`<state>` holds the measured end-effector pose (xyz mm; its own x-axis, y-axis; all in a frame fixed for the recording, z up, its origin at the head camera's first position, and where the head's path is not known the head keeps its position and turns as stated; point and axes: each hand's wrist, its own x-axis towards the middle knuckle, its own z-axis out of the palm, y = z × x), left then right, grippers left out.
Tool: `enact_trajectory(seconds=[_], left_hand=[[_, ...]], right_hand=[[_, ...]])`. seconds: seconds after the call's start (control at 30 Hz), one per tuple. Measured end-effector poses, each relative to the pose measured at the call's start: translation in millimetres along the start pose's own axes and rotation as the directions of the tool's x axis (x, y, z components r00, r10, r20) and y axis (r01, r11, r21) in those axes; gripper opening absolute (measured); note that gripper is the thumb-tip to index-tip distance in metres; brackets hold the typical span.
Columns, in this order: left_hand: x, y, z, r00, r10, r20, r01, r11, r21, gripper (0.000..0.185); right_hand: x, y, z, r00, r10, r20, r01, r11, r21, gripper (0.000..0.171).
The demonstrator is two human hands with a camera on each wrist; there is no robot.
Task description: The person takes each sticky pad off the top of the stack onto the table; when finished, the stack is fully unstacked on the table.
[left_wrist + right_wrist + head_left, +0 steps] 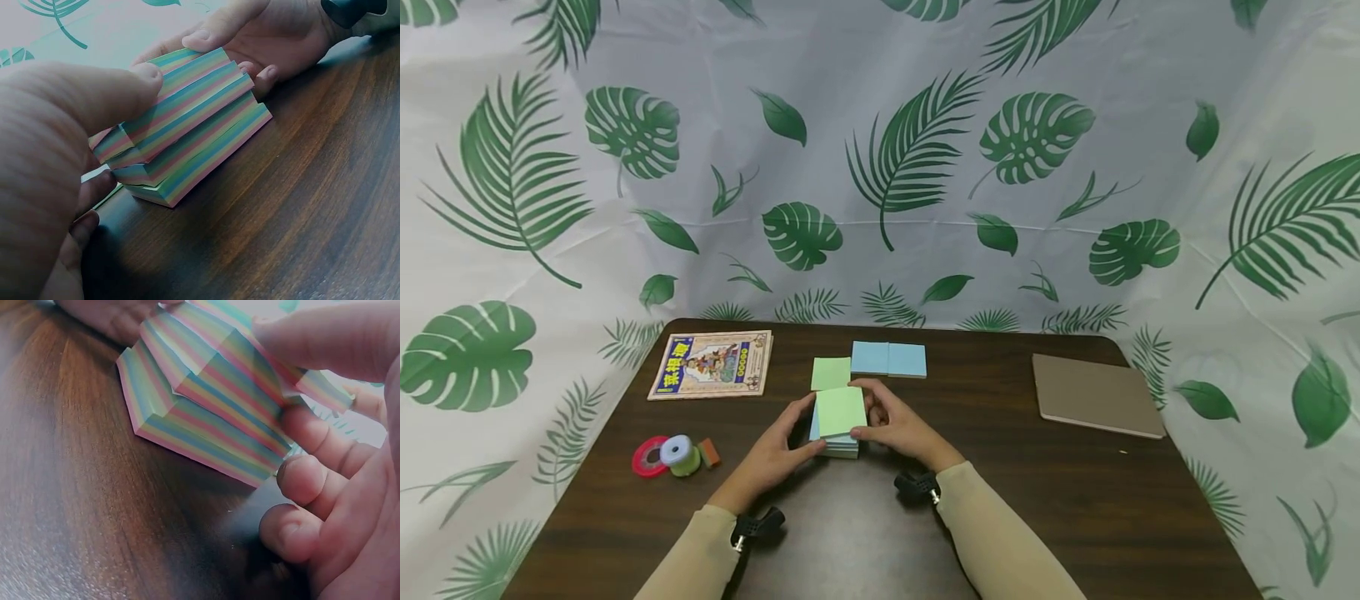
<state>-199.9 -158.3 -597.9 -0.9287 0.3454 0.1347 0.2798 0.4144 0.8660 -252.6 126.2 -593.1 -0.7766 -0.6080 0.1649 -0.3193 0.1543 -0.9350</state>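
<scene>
Stacking, seemingly partway done
Left hand (777,450) is pinching the uneven stack (842,452) on the table (985,408); one green pad (831,373) and two blue pads (870,358) are lying unstacked behind it; right hand (902,427) is pinching the top pad (841,410).

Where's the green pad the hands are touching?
In the head view, the green pad is just left of centre, on top of the stack, between the left hand and right hand.
</scene>
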Motion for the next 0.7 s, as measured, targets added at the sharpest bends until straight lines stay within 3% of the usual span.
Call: enact_trajectory(seconds=[0.23, 0.4, 0.7], left_hand=[[1.5, -0.3, -1.3, 0.999, -0.024, 0.022, 0.023, 0.999, 0.024, 0.086], [0.6, -0.9, -0.7, 0.999, -0.039, 0.027, 0.038, 0.999, 0.034, 0.086], [-1.0, -3.5, 0.1, 1.0, -0.016, 0.006, 0.015, 0.999, 0.037, 0.084]], right_hand=[[-2, 7, -1, 0.998, -0.008, -0.061, 0.015, 0.992, 0.128, 0.083], [-2, 10, -1, 0.993, -0.016, -0.117, 0.044, 0.969, 0.243, 0.072], [1, 12, -1, 0.967, -0.083, -0.242, 0.126, 0.977, 0.17, 0.066]])
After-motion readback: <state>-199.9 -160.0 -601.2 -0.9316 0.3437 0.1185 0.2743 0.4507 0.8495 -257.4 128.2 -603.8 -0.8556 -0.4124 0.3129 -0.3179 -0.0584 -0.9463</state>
